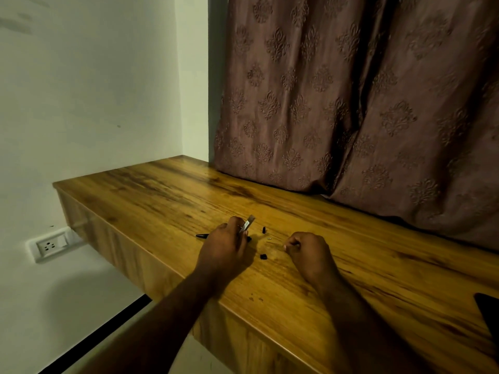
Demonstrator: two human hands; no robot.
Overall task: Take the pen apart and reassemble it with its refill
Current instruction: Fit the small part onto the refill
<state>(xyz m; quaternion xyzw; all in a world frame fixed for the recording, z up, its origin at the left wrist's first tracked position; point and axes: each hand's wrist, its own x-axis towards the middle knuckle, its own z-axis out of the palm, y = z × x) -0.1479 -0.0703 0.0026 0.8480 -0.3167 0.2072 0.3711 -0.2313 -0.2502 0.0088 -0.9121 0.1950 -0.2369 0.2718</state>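
My left hand (224, 245) rests on the wooden desk (351, 279) and grips a silvery pen barrel (248, 223) that sticks up and away from the fingers. A black pen piece (202, 235) pokes out to the left of that hand on the wood. My right hand (307, 252) has its fingers pinched on a thin refill (275, 242) whose tip points left. Two small black parts lie between the hands: one (263, 230) farther away, one (263, 256) nearer to me.
A patterned brown curtain (351, 103) hangs over the desk's far edge. The desk's left edge drops off near my left forearm. A wall socket (50, 247) sits low on the left wall. A dark object (490, 311) lies at the desk's right edge.
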